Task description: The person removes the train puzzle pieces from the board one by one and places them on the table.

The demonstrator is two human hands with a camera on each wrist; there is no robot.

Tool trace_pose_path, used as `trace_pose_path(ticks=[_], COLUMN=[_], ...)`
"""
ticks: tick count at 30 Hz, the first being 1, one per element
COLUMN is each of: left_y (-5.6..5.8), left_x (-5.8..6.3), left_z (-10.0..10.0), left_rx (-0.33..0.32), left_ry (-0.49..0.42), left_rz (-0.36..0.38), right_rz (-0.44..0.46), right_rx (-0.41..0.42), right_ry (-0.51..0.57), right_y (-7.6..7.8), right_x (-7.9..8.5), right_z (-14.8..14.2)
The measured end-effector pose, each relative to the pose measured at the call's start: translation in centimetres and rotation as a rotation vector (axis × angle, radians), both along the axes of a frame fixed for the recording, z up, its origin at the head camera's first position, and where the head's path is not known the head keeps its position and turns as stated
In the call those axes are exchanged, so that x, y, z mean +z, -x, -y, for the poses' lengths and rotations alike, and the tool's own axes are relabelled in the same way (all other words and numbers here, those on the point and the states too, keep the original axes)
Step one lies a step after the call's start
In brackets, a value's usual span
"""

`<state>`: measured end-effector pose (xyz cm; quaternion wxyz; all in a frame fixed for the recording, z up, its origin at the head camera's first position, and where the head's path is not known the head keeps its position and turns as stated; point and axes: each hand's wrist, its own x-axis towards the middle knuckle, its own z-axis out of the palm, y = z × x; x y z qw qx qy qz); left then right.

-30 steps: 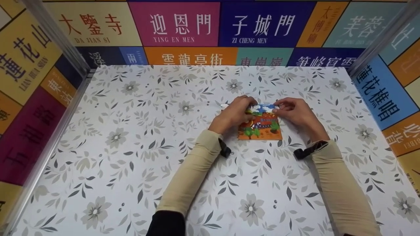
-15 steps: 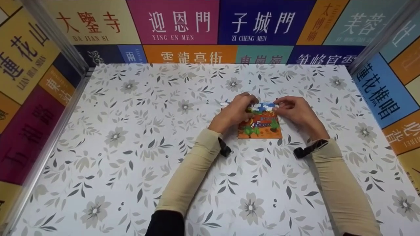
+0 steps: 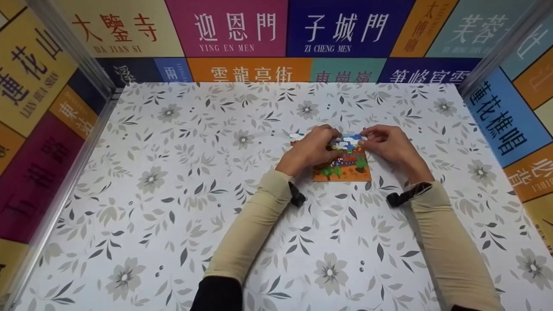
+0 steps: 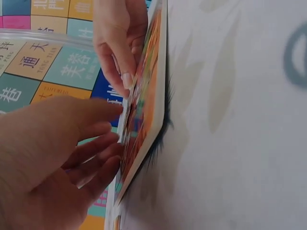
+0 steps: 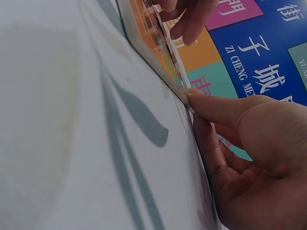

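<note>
A jigsaw puzzle point(image 3: 345, 173) with a desert train scene, blue sky and clouds lies right of the middle of the table. Its pale, thick edge shows in the left wrist view. My left hand point(image 3: 309, 149) arches over the puzzle's left side, hiding much of it; in the left wrist view the thumb is blurred and the fingertips point(image 4: 112, 163) rest at the picture surface. A strip of cloud and red picture point(image 3: 296, 137) shows left of that hand. At the upper right corner my right hand point(image 3: 389, 144) pinches the puzzle's edge between thumb and forefinger.
A white table point(image 3: 173, 224) with a grey leaf and flower pattern lies under everything. Colourful panels with Chinese lettering point(image 3: 237, 30) stand along its back and both sides. Dark straps with small wrist cameras point(image 3: 399, 199) sit on both sleeved forearms.
My left thumb has shifted slightly rightward over the picture, covering the yellow curve seen before. More blue and cloud shows near the top. My right hand stays at the corner. The head view tilts slightly.
</note>
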<state>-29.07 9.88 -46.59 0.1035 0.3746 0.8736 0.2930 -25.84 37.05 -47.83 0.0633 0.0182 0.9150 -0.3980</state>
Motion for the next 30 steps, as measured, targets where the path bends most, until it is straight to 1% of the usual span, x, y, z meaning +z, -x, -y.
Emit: trace_pose_path(ticks=[3,9,13,18,23,30], left_y=[-0.23,-0.23,-0.19,-0.09,-0.07,-0.27], left_x=[0.03,0.13,0.02,-0.17,-0.35,-0.31], left_z=[-0.14,-0.2,-0.21,-0.22,-0.31,-0.16], left_rx=[0.012,0.044,0.054,0.056,0.057,0.061], left_ry=[0.012,0.014,-0.004,-0.052,-0.057,-0.035], left_rz=[0.025,0.066,0.091,0.104,0.081,0.003], right_rz=[-0.007,-0.035,-0.027,-0.024,-0.014,-0.002], right_rx=[0.006,0.015,0.011,0.012,0.014,0.007], right_ry=[-0.006,-0.011,-0.012,0.001,0.017,0.017], right_y=[0.0,-0.04,-0.02,0.03,0.03,-0.06], right_x=[0.01,-0.12,-0.14,-0.1,-0.04,0.04], right_z=[0.0,-0.09,-0.09,-0.03,-0.01,0.0])
